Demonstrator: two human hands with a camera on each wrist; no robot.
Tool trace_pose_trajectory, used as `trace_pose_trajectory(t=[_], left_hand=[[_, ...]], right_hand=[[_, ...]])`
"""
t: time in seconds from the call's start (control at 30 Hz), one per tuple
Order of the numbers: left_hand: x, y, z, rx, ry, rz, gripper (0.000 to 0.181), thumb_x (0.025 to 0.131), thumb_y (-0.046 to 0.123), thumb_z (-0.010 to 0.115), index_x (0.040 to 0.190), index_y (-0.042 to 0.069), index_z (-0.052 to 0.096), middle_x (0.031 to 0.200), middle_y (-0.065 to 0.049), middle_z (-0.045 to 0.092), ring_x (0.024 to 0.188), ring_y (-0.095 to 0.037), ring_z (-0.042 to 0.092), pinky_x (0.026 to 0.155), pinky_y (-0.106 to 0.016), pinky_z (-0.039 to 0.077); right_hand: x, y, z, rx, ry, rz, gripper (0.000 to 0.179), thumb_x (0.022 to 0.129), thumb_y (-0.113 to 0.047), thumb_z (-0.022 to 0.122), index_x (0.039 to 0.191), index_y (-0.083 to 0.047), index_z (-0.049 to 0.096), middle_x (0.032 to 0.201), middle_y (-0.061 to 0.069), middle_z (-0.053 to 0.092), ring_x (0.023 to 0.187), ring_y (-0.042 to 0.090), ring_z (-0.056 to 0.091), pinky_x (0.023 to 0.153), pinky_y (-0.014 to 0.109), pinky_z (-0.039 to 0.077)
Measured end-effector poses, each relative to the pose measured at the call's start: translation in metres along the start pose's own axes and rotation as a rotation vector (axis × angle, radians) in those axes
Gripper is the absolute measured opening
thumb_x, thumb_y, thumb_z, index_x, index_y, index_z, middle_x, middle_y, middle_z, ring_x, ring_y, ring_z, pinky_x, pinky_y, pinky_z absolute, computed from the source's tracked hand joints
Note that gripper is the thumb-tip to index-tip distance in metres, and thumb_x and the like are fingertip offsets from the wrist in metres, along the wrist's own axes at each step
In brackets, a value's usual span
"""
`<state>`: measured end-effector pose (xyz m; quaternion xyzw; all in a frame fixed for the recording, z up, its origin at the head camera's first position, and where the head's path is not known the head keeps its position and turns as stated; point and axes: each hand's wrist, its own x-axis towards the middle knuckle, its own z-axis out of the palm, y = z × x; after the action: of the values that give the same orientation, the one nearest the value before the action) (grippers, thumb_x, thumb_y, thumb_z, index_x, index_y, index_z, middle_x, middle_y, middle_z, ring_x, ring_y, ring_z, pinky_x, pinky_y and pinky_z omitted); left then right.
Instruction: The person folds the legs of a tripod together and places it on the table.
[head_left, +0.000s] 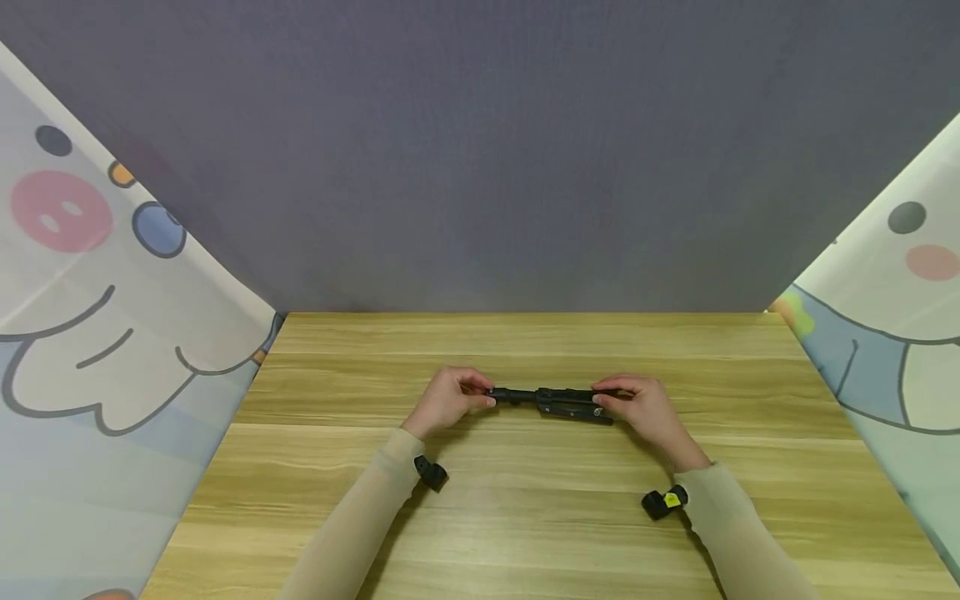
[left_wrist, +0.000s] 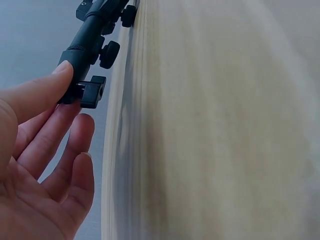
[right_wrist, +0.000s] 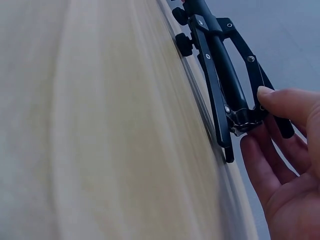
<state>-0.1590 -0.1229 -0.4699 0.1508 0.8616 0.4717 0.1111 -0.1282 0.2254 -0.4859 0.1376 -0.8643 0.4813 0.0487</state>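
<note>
A black folding tripod stand [head_left: 555,402] lies crosswise between both hands, low over the wooden table. My left hand [head_left: 444,403] pinches the tube end on the left between thumb and fingers. In the left wrist view, a small clamp lever [left_wrist: 92,93] and black knobs [left_wrist: 109,55] stick out along the tube. At the other end, my right hand [head_left: 651,410] holds one of the hinged legs [right_wrist: 255,75] between thumb and fingers. The legs are folded along the centre tube [right_wrist: 225,65], slightly spread at their feet. Another leg [right_wrist: 212,85] hangs free of the fingers.
The wooden table [head_left: 525,517] stretches toward me and to both sides. A grey panel [head_left: 480,167] rises behind its far edge. Cartoon-printed curtains [head_left: 135,350] flank it left and right. Each wrist wears a small black camera [head_left: 431,473].
</note>
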Motion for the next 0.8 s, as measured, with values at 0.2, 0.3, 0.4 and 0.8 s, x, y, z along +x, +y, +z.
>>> trace_pose_trajectory(t=[0.2,0.3,0.4,0.8], left_hand=[[-0.001,0.003,0.0,-0.016,-0.022,0.026,0.018,0.084,0.017,0.083,0.1,0.018,0.076,0.09,0.006,0.069,0.083,-0.014,0.064,0.072,-0.033,0.054],[-0.002,0.004,0.001,-0.019,-0.035,0.029,0.018,0.085,0.017,0.082,0.101,0.018,0.075,0.091,0.007,0.069,0.084,-0.014,0.064,0.073,-0.033,0.054],[-0.002,0.005,0.001,-0.02,-0.048,0.034,0.017,0.086,0.017,0.081,0.102,0.018,0.075,0.092,0.007,0.069,0.085,-0.014,0.064,0.074,-0.034,0.054],[-0.013,0.001,-0.022,-0.032,0.015,0.107,0.011,0.093,0.018,0.073,0.103,0.012,0.076,0.092,-0.001,0.072,0.08,-0.022,0.065,0.067,-0.033,0.053]], right_hand=[[-0.002,-0.002,0.001,0.059,-0.005,0.015,0.02,0.086,0.002,0.076,0.106,0.005,0.075,0.108,0.019,0.071,0.097,0.023,0.067,0.075,0.017,0.053],[-0.003,-0.003,0.0,0.074,-0.014,0.03,0.02,0.088,-0.001,0.076,0.108,0.003,0.075,0.108,0.016,0.072,0.095,0.014,0.067,0.075,0.018,0.053],[-0.004,-0.004,-0.002,0.105,-0.017,0.052,0.021,0.089,-0.006,0.076,0.109,0.001,0.075,0.108,0.014,0.072,0.093,0.007,0.067,0.074,0.02,0.054],[-0.005,-0.01,-0.018,0.216,0.027,0.037,0.022,0.093,-0.005,0.071,0.112,0.007,0.071,0.108,0.021,0.071,0.091,0.006,0.068,0.075,0.02,0.055]])
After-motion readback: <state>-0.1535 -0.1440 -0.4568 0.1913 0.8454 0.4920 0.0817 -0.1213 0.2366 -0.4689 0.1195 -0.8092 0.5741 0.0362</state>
